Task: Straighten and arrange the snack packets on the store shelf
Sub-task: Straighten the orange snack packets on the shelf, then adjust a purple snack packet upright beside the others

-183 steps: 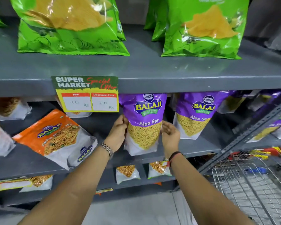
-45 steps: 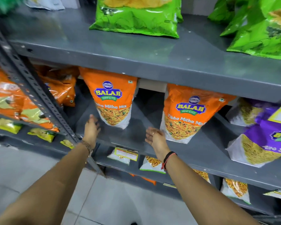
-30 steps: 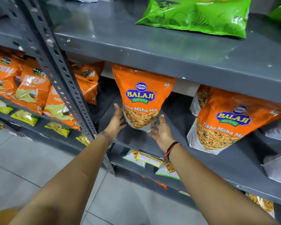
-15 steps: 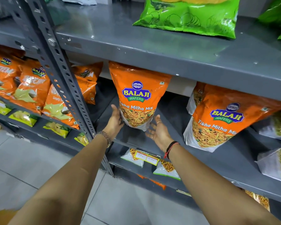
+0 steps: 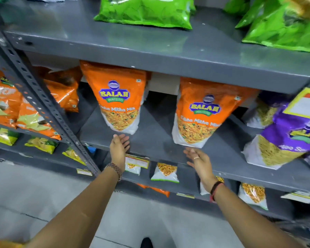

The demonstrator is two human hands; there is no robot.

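Two orange Balaji Tikha Mitha Mix packets stand upright on the grey middle shelf (image 5: 156, 138). The left orange packet (image 5: 118, 97) is just above my left hand (image 5: 118, 146), which hovers open under its bottom edge, holding nothing. The right orange packet (image 5: 202, 111) leans slightly; my right hand (image 5: 198, 157) is open, palm up, just below its lower edge and apart from it. A purple Aloo Sev packet (image 5: 284, 140) stands further right.
A slanted perforated steel upright (image 5: 38, 93) divides this bay from orange packets (image 5: 5, 102) on the left. Green chip bags (image 5: 145, 11) lie on the top shelf. Small packets (image 5: 166, 172) and price tags sit on the lower shelf. Grey tiled floor lies below.
Both hands have let go of the left orange packet and dropped lower; my right hand has moved right, under the second orange packet. The view has shifted right.
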